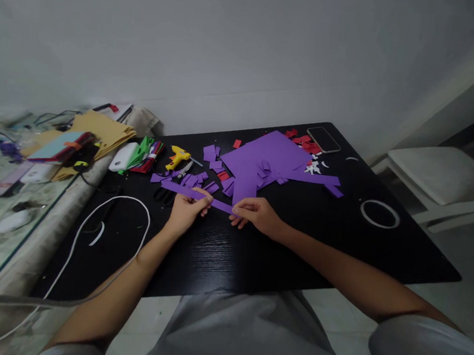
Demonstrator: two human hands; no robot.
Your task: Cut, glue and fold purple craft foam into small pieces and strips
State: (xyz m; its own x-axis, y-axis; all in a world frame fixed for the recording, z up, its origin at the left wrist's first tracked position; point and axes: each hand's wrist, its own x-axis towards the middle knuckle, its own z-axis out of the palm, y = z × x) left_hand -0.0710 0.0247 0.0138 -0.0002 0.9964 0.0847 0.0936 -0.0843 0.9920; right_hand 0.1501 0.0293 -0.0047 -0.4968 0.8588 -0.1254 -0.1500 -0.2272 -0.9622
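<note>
A long narrow purple paper strip [220, 206] stretches between my two hands, just above the front part of the black table. My left hand [188, 207] pinches it near the middle, and its free end points to the upper left. At the strip's right end, the thumb and fingers of my right hand [257, 214] are closed on it. Behind them lies a large purple paper sheet [280, 148], with a wider purple strip [245, 189] reaching toward my right hand. Small purple pieces [191, 180] are scattered beyond my left hand, near dark-handled scissors [164, 195].
A yellow glue gun [178, 157] lies at the back left of the black table [297, 248]. Red paper pieces [307, 143] and a phone [323, 139] are at the back right. A white ring [380, 214] lies right. A white cable [147, 230] loops across my left forearm.
</note>
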